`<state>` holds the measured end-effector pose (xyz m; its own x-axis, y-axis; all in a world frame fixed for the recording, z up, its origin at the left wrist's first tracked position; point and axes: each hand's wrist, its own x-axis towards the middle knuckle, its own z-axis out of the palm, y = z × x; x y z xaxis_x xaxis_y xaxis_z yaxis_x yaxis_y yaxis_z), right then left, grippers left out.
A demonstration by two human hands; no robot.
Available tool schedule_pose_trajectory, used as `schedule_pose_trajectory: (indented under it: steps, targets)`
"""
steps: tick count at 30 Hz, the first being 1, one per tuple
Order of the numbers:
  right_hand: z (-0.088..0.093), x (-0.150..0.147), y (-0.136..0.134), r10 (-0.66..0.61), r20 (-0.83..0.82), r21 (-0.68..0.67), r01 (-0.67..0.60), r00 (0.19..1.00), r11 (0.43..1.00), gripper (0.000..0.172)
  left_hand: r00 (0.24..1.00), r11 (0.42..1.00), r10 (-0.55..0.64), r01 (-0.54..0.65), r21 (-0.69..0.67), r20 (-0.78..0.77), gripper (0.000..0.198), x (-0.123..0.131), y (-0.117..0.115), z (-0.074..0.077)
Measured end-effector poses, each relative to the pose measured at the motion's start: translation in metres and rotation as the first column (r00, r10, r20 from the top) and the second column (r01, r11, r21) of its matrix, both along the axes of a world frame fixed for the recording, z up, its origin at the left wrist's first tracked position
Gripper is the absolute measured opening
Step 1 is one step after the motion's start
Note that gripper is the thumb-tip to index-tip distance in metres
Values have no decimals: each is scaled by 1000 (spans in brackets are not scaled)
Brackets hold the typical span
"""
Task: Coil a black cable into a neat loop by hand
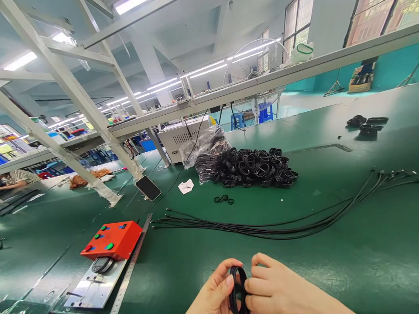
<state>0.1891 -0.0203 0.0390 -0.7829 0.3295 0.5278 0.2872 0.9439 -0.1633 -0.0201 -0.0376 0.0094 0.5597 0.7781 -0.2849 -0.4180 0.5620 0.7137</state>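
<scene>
My left hand (pixel 216 290) and my right hand (pixel 273 283) meet low in the view, both pinching a black rubber oval ring (pixel 238 290) held upright between them. Just beyond my hands lies a long bundle of thin black cables (pixel 262 227) with metal-tipped ends, not touching them. A heap of similar black rubber rings (pixel 255 169) sits farther out on the green bench top (pixel 327 270). A few small black rings (pixel 223 199) lie apart in front of the heap.
To my left are an orange-red box with green buttons (pixel 111 240), a steel ruler (pixel 131 266), a digital gauge (pixel 102 264) on a metal plate, and a phone (pixel 148 188). A plastic bag (pixel 206 152), white machine (pixel 183 138), and overhead shelf frame stand beyond. A co-worker's arm (pixel 16 183) shows far left.
</scene>
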Motion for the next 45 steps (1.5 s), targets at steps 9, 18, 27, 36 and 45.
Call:
schedule_pose_trajectory:
  steps: [9, 18, 27, 36, 45]
  targets:
    - [-8, -6, -2, 67, -39, 121, -62, 997, 991, 34, 998, 998, 43, -41, -57, 46, 22, -1, -6, -1]
    - [-7, -13, -10, -45, -90, -60, 40, 995, 997, 32, 997, 1000, 21, -21, -2, 78, 25, 3, -4, -6]
    - [9, 2, -12, -414, -354, -829, -77, 839, 554, 24, 995, 999, -26, 23, 33, 94, 37, 1, 0, 5]
    - [-2, -10, -26, -531, -253, -877, 40, 809, 478, 14, 999, 997, 6, -3, 76, -37, 30, 4, 4, 15]
    - [-11, -25, -14, -571, 7, -788, 356, 821, 502, 17, 724, 898, 245, 81, 432, -645, 74, 11, -3, 11]
